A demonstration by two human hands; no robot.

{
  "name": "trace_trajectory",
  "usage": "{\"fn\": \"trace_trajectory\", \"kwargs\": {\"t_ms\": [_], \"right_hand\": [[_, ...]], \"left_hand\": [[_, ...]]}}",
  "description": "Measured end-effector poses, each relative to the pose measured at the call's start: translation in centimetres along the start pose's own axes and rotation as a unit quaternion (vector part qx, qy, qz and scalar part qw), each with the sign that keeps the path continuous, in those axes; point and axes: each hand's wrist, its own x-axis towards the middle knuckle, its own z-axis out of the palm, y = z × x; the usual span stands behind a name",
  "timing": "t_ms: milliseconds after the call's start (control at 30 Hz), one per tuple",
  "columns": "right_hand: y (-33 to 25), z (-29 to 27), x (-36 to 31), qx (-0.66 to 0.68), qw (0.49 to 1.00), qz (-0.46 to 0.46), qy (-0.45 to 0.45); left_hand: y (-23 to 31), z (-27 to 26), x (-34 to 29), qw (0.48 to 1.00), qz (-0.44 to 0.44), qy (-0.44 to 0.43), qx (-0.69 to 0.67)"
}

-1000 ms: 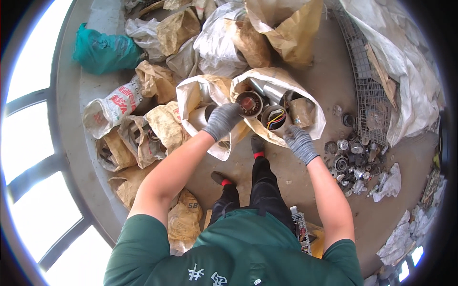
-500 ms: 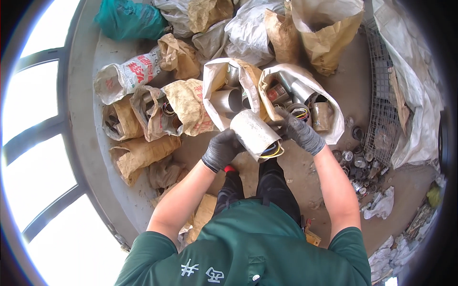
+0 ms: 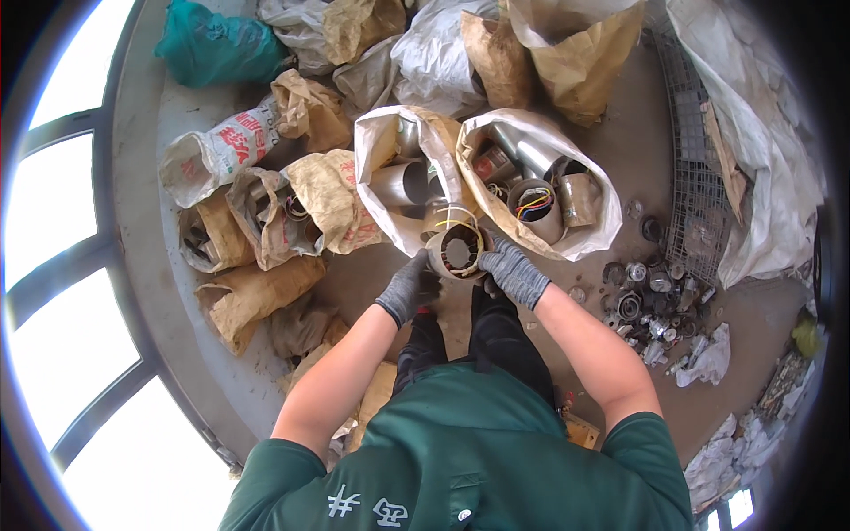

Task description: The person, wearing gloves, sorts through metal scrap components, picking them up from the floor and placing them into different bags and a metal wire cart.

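Observation:
Both my grey-gloved hands hold a motor stator point(image 3: 441, 264) in front of my body. It is a metal cylinder with an open round bore facing up and yellow and white wires rising from its far rim. My left hand point(image 3: 411, 288) is closed on its left side, and my right hand point(image 3: 516, 273) grips the right side. Just beyond it stand two open sacks, a left sack point(image 3: 369, 199) and a right sack point(image 3: 604, 208), both holding metal cylinders. Inside the right one, a cylinder point(image 3: 540, 228) shows red, blue and yellow wires.
Several paper sacks point(image 3: 261, 296) with metal parts lie at the left, near the windows. More sacks and a teal bag point(image 3: 217, 44) line the back. At the right are a wire-mesh cage point(image 3: 695, 195) and a pile of small metal parts point(image 3: 651, 305) on the floor.
The stator has been tipped from lying slantwise to having its open bore face up, and brought slightly lower. Both hands moved with it, and the whole view shifted a little.

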Motion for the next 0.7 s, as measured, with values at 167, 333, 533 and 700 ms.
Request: {"fn": "trace_trajectory", "kwargs": {"t_ms": [167, 333, 533, 700], "right_hand": [[4.4, -0.6, 1.0, 0.084, 0.995, 0.04, -0.037], [4.3, -3.1, 3.4, 0.063, 0.996, 0.068, -0.002], [1.2, -9.8, 15.6, -0.203, 0.947, -0.148, 0.202], [-5.9, -9.4, 24.3, -0.713, 0.658, -0.114, 0.214]], "left_hand": [[0.2, 1.1, -0.7, 0.473, -0.19, 0.237, -0.827], [2.4, -0.5, -2.4, 0.554, -0.258, 0.323, -0.722], [0.5, 1.0, -7.2, 0.704, -0.305, 0.336, -0.547], [1.2, 2.8, -12.0, 0.618, -0.369, 0.369, -0.588]]}}
